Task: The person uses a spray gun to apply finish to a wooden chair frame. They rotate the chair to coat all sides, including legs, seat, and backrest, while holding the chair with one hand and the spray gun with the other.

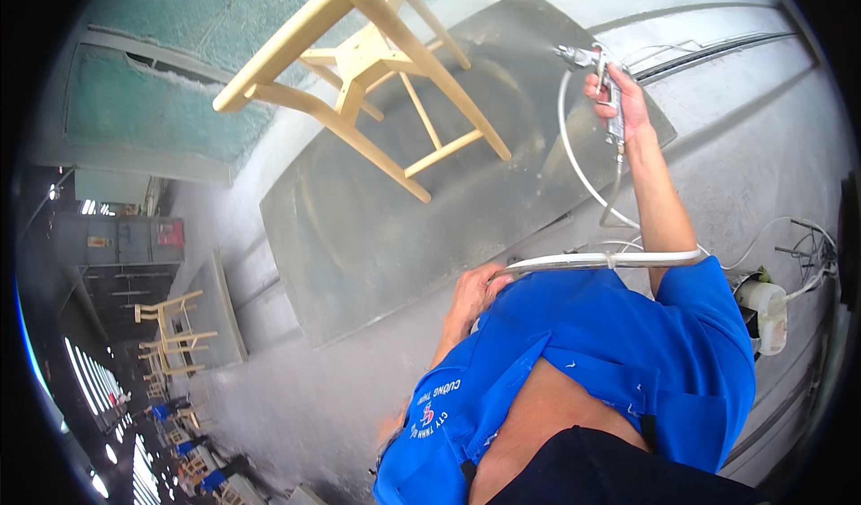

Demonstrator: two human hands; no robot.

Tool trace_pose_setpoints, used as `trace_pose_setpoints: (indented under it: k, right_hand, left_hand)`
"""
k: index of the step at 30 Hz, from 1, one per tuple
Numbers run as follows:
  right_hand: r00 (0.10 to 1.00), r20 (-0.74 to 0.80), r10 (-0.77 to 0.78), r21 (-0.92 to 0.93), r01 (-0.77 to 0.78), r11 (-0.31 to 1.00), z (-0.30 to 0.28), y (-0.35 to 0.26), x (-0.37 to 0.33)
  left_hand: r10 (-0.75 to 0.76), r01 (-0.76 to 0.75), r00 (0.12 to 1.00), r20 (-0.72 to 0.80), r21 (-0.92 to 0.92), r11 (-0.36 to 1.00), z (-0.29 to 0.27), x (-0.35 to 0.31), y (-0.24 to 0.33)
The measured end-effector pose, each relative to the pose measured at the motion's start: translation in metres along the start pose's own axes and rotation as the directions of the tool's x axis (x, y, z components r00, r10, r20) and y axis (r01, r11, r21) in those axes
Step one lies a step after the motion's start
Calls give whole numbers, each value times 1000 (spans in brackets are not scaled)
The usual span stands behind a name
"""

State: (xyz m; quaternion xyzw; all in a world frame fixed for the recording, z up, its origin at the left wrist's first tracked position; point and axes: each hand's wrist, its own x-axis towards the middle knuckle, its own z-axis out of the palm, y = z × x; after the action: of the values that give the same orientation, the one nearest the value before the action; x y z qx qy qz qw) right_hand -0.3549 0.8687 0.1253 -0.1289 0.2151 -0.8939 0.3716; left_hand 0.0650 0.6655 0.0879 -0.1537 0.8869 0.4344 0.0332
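Clamps the right hand [630,101] around the grip of a silvery metal spray gun [581,56], hard-edged and slightly shiny, with the bare forearm stretched well away from the torso. Points the small nozzle leftward, toward the side of a pale wooden chair [368,65], well apart from it. Curls the left hand [471,297], down at the waist, onto the end of a smooth white hose [592,260], bent in a shallow arc across a soft blue cloth shirt [574,326]. Holds the hands far apart from each other.

Has the chair at upper centre, upright on a broad dark grey board [359,263] with angled corners and a scuffed, dusty face. Sees in it a thick, gently curved top rail, slim rounded legs, a thin stretcher and a flat brace across the open seat frame, all in smooth light wood. Has two slender tubes looped below the gun, one white [565,137], one greyish [613,195]. Faces teal panels [170,101] with a streaky, rippled surface. Has a whitish, round-sided plastic container [768,317] near the right elbow, and more pale chairs [179,336], small and blurred, at far left.
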Motion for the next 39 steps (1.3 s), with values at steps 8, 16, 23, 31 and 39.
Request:
trace_pose_setpoints:
  k: [8,16,23,31,39]
  right_hand:
    - [932,232,-277,531,117,839,15,29,-14]
    - [885,-458,-79,-126,23,992,-61,119,-89]
    - [625,-750,-217,-431,-212,877,-93,183,-137]
    - [394,-870,-296,-400,-215,891,-52,261,-155]
    - [615,-578,-537,-489,266,831,121,286,-144]
  left_hand:
    - [-40,40,990,-132,-3,999,12,-66,-1]
    - [-189,186,980,-64,-39,982,32,-156,-5]
    - [-165,178,973,-160,75,981,25,-186,-5]
    - [-214,205,955,-205,-64,977,-15,-232,-48]
    - [-70,47,987,-143,-155,987,-88,-294,-122]
